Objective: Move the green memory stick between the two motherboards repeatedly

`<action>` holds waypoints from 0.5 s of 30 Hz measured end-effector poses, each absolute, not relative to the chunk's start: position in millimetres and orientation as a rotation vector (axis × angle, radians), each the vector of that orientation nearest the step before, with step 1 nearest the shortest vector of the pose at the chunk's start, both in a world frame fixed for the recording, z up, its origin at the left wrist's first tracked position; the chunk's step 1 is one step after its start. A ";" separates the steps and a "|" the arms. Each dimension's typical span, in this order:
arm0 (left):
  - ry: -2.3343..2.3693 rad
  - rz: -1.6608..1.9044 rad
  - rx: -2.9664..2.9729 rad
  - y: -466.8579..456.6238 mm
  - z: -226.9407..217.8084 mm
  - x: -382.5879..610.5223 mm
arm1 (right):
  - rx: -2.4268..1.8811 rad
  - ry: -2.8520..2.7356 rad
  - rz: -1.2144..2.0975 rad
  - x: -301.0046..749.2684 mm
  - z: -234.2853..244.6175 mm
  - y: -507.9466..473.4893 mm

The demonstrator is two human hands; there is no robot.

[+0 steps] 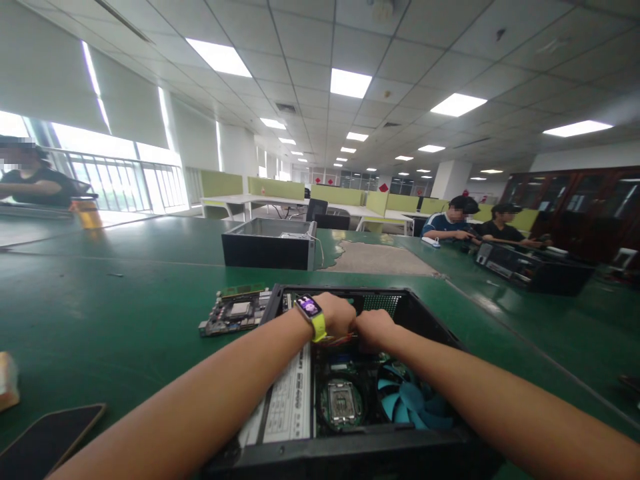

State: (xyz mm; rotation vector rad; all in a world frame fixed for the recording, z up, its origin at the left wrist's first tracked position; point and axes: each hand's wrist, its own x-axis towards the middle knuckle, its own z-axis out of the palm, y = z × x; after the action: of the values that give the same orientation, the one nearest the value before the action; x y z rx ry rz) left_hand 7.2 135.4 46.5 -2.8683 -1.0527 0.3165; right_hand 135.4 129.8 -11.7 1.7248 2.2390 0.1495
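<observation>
Both my hands reach into the far part of an open black computer case (345,460). My left hand (340,315), with a smartwatch (309,306) on a yellow-green strap at the wrist, is curled closed; its fingertips are hidden. Right beside it, my right hand (375,329) is closed too, fingers pointing down out of sight. What they pinch I cannot make out. Thin reddish wires (343,340) run just under them. Nearer to me in the case are a bare processor socket (343,403) on the board, a blue fan (413,400) and a labelled silver power supply (287,400).
A loose motherboard (239,310) lies left of the case. Beyond stands another open case (267,250). A phone-like dark slab (50,440) rests at the near left of the green table (150,320). Far right, two people work by a black case (535,267); another person sits far left.
</observation>
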 end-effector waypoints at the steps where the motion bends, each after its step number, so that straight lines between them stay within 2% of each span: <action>1: -1.079 0.129 -2.882 139.0 58.1 -3.1 | 1.738 2.242 0.154 136.7 -8.1 130.5; 4: -1.326 -0.532 -2.721 153.7 82.1 -50.2 | 1.808 2.305 0.162 137.6 9.8 127.9; 6: -1.591 -0.831 -2.419 165.4 78.0 -90.6 | 1.864 2.448 0.180 131.5 25.9 117.2; 8: -1.894 -0.836 -2.149 175.4 54.3 -129.7 | 1.862 2.697 0.252 117.3 41.3 96.8; 10: -2.087 -0.681 -2.076 180.7 17.9 -160.0 | 1.703 3.001 0.364 95.3 51.6 69.2; 15: -2.188 -0.394 -2.161 172.1 -56.7 -184.3 | 0.630 3.472 0.753 23.6 42.6 11.2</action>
State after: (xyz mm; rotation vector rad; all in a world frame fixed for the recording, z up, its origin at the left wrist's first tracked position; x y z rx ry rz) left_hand -184.3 172.1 -56.7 -2.1607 -2.1878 -0.3943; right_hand 23.6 11.2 42.6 0.6297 3.4722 0.7530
